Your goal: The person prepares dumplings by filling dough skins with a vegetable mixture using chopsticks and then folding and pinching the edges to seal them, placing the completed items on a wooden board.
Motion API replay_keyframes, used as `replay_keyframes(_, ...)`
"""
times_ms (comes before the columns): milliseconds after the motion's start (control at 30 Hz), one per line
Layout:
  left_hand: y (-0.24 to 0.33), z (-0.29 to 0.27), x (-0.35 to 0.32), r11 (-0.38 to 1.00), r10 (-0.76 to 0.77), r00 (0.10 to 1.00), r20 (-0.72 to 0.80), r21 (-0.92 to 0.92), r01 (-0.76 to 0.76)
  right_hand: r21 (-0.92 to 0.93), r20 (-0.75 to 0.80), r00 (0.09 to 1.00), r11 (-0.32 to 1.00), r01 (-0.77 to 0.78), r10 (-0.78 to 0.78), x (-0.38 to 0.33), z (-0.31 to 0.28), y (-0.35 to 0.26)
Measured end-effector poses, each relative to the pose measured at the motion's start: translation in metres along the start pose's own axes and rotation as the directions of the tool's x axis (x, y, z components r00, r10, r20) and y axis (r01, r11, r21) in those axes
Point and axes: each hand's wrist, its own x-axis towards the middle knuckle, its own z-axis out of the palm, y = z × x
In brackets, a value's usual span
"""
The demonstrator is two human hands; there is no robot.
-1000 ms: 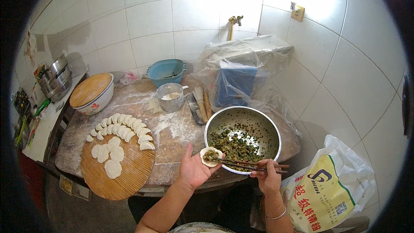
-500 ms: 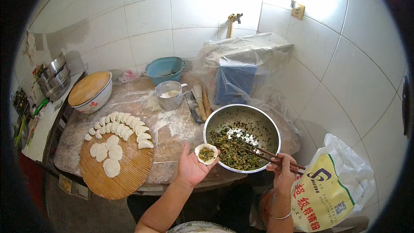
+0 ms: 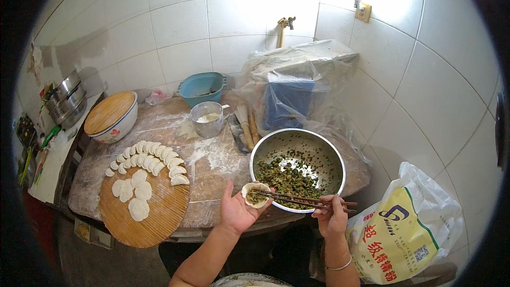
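On the raised fingers of my left hand (image 3: 238, 213) rests a round dumpling wrapper (image 3: 249, 187) with green-brown filling on it. My right hand (image 3: 332, 218) grips a pair of dark chopsticks (image 3: 305, 201), whose tips reach the filling on the wrapper. Just beyond both hands is a steel bowl (image 3: 328, 151) partly full of chopped filling (image 3: 281, 180). To the left, a round wooden board (image 3: 143, 234) carries several flat wrappers (image 3: 139, 209). Folded dumplings (image 3: 175, 162) lie in curved rows along its far side.
Behind stand a measuring cup (image 3: 208, 126) with white powder, a blue basin (image 3: 202, 82) and plastic sheeting (image 3: 297, 56) over a blue object. A brush (image 3: 244, 122) lies near the bowl. A lidded enamel basin (image 3: 125, 125) is far left; a yellow-and-white bag (image 3: 398, 234) stands right.
My right hand has moved left, bringing the chopstick tips from the bowl onto the wrapper. My left hand holds nearly the same place, and the wrapper's edge curves up more.
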Motion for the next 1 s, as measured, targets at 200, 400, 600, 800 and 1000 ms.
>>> replay_keyframes(200, -0.002, 0.007, -0.001, 1.000, -0.009, 1.000, -0.004, 0.005, 0.009, 0.028, -0.011, 0.999, 0.999, -0.042, 0.042, 0.002, 0.001, 0.005)
replay_keyframes(400, 0.003, 0.006, 0.000, 1.000, -0.019, 1.000, 0.016, 0.009, 0.019, -0.053, 0.012, 1.000, 0.998, 0.025, -0.024, -0.001, -0.004, 0.002)
replay_keyframes(600, 0.003, 0.002, 0.000, 1.000, -0.013, 1.000, 0.003, 0.008, 0.013, -0.082, -0.019, 0.998, 0.995, 0.052, -0.054, -0.002, 0.000, 0.005)
replay_keyframes(800, 0.007, -0.001, 0.000, 0.999, 0.018, 1.000, 0.009, 0.037, -0.018, 0.004, -0.061, 0.998, 1.000, 0.014, -0.013, -0.001, -0.005, 0.007)
replay_keyframes(1000, 0.004, -0.004, 0.002, 0.999, -0.033, 0.999, -0.005, 0.036, 0.033, -0.019, 0.033, 0.999, 1.000, 0.006, -0.005, -0.003, 0.001, 0.015)
